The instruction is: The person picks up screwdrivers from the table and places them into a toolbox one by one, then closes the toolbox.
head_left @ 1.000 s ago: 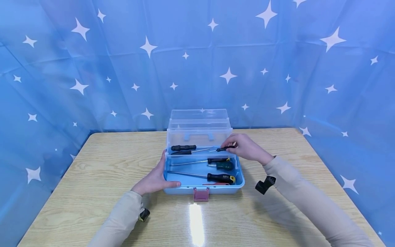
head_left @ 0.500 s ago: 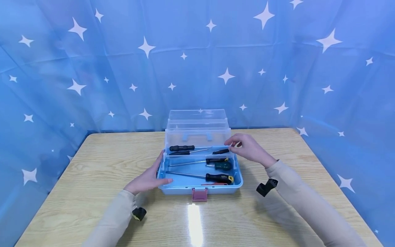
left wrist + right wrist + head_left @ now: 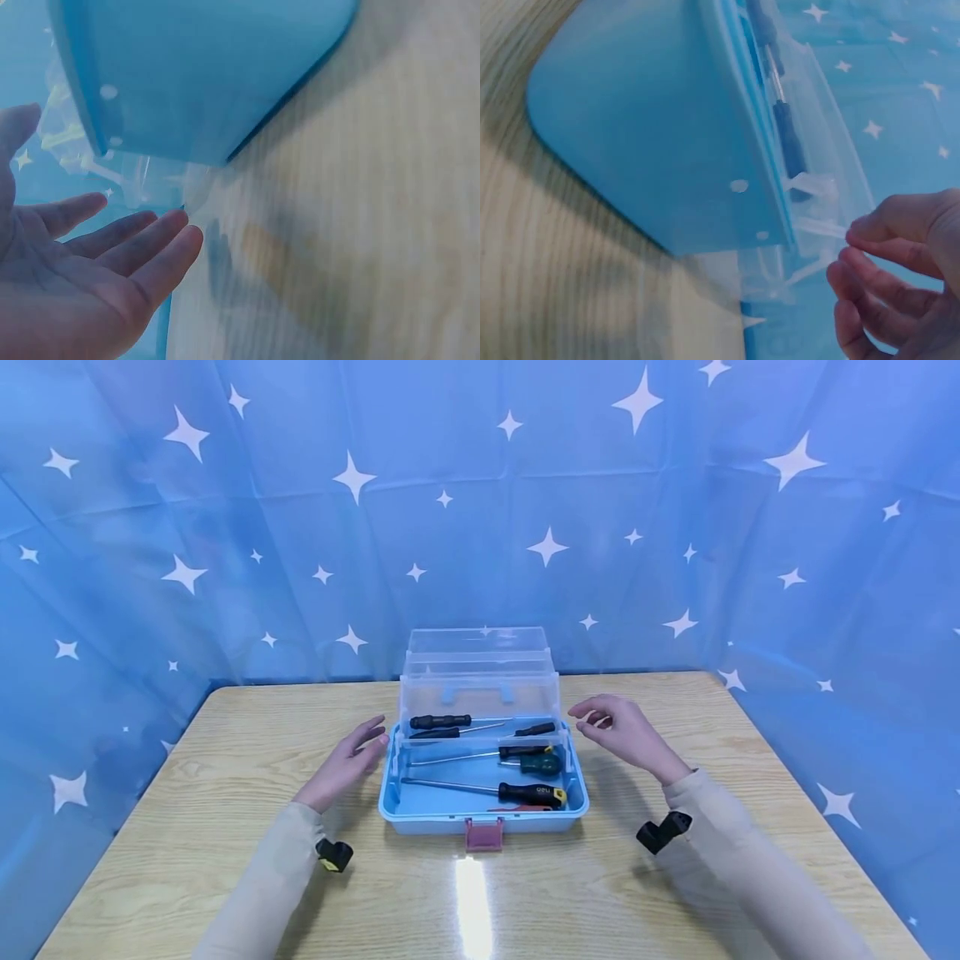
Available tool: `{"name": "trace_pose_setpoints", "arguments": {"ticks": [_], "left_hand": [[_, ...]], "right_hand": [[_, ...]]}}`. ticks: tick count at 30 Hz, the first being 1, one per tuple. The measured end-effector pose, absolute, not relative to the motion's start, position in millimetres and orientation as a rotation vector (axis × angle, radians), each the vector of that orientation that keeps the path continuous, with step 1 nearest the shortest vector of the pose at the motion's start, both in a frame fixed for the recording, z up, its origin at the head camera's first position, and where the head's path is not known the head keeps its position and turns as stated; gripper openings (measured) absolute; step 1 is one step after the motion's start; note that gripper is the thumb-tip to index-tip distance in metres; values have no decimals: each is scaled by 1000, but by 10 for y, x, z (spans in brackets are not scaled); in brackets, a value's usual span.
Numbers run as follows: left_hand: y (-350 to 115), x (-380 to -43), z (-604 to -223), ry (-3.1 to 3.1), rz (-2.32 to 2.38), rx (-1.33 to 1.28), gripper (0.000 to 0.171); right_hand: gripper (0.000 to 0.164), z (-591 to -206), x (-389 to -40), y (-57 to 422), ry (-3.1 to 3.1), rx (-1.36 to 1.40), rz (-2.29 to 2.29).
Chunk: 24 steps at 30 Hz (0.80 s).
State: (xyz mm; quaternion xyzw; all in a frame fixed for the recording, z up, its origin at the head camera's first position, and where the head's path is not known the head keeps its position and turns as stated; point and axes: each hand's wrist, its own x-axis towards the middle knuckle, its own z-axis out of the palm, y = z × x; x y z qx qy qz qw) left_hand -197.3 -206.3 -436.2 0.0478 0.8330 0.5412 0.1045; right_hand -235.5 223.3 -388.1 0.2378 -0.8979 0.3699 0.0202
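A light blue toolbox (image 3: 427, 826) stands on the table with its clear lid (image 3: 480, 664) raised at the back. Several screwdrivers lie inside, among them a large one with a black and yellow handle (image 3: 525, 792), a stubby one with a dark green handle (image 3: 542, 764) and a small black-handled screwdriver (image 3: 534, 729) in the clear upper tray. Left of the box, my left hand (image 3: 345, 766) hovers with fingers spread and nothing in it. My right hand (image 3: 628, 735) is off the box's right side, fingers loosely bent; the right wrist view shows nothing between them.
The wooden table (image 3: 247, 760) carries the box near its back edge. A blue curtain (image 3: 480, 527) with white stars hangs behind and at both sides. A pink latch (image 3: 483, 836) sits on the box's front.
My right hand let go of the small screwdriver, leaving it in the upper tray, and drew away rightward. My left hand came off the box's left rim.
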Motion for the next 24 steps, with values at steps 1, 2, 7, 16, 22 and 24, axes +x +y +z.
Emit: {"name": "trace_pose_setpoints", "arguments": {"ticks": [1, 2, 7, 16, 22, 24], "left_hand": [[-2074, -1988, -4358, 2451, 1603, 137, 62], [-2084, -2004, -4354, 2445, 1609, 142, 62], [-2106, -2103, -4350, 2451, 1593, 106, 60], [-2039, -2398, -4341, 2601, 1398, 78, 59], [-1948, -2575, -4339, 2574, 1390, 48, 65], [-1924, -2641, -4352, 2579, 1393, 68, 65]], "right_hand": [[21, -3896, -2351, 2236, -2787, 725, 1149], [22, -3913, -2348, 2240, -2790, 712, 1154], [27, -3989, -2337, 2264, -2797, 682, 1180], [26, -4102, -2322, 2308, -2812, 627, 1208], [27, -4157, -2326, 2337, -2820, 585, 1197], [26, -4170, -2335, 2345, -2816, 577, 1191]]}}
